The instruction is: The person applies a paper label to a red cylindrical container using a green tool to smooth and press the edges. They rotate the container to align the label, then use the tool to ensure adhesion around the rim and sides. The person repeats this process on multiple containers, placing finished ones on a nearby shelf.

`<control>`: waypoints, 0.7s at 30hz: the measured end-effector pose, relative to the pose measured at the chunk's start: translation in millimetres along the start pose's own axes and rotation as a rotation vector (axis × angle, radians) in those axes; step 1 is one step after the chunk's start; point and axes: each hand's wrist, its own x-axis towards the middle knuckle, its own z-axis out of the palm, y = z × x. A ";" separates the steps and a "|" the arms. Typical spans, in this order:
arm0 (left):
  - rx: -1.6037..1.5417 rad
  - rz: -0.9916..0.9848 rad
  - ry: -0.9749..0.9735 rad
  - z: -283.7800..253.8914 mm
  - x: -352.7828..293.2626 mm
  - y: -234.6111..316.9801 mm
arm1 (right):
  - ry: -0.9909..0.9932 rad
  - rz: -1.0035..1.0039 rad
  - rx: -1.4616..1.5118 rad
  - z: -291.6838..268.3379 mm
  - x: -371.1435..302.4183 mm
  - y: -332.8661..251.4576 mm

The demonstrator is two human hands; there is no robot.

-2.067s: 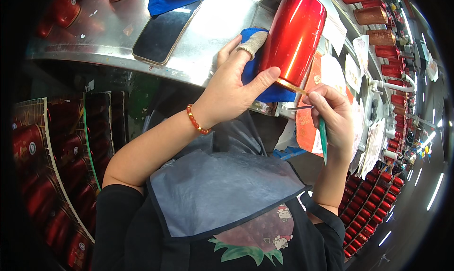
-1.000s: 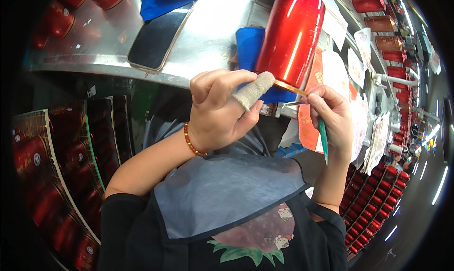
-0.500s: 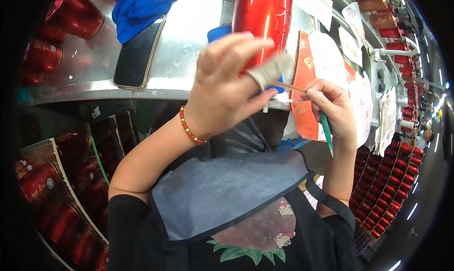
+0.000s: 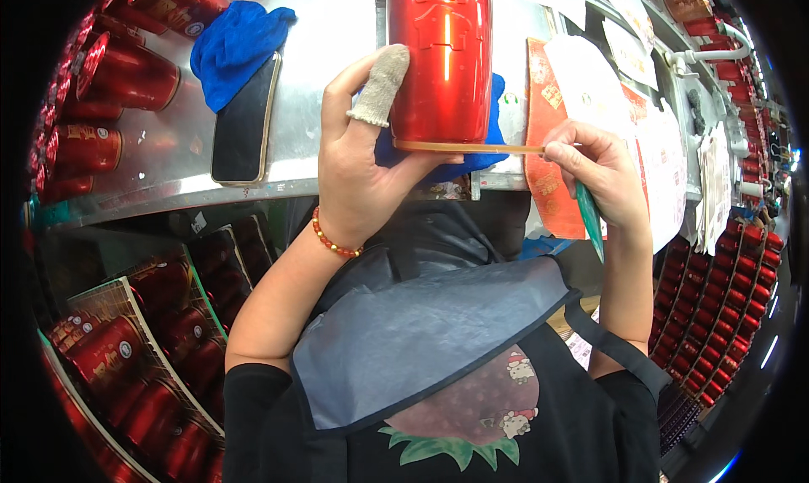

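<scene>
A shiny red metal canister (image 4: pixel 442 70) lies in front of me with its near end toward me. My left hand (image 4: pixel 362 150) is closed on its near left part, a knitted finger cot (image 4: pixel 383 87) on one finger and the thumb along the near rim. From that rim a narrow tan strip (image 4: pixel 506 148) runs straight to the right. My right hand (image 4: pixel 600 171) pinches the strip's far end between thumb and finger. A green pointed tool (image 4: pixel 589 222), its kind unclear, also sticks down out of this hand. A blue cloth (image 4: pixel 476 163) shows beneath the canister.
A dark phone (image 4: pixel 242 125) and another blue cloth (image 4: pixel 240 49) lie on the metal table (image 4: pixel 168 167) to the left, beside several red canisters (image 4: pixel 135 74). Red and white papers (image 4: pixel 549 192) lie at right. Crates of red canisters (image 4: pixel 105 352) stand below left; more are stacked right (image 4: pixel 725 297).
My left hand has come down onto the canister's near end. The strip, slanted between my hands before, now runs level along the rim. The canister has shifted slightly left and nearer.
</scene>
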 end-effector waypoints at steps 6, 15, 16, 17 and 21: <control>0.081 0.020 -0.089 -15.2 -12.4 4.7 | 0.016 -0.039 -0.017 -1.1 -4.6 -10.5; 0.296 0.126 -0.073 -2.7 6.2 12.7 | 0.069 -0.070 -0.056 -4.8 -8.7 -7.1; 0.305 0.122 -0.074 -2.6 5.6 12.3 | 0.064 -0.052 -0.036 -4.4 -7.3 -4.2; 0.257 0.103 -0.062 -1.4 4.8 11.1 | 0.065 -0.044 -0.047 -3.7 -6.7 -3.4; 0.151 0.035 -0.034 -2.3 0.2 9.9 | 0.043 -0.018 -0.064 4.9 -1.4 -5.8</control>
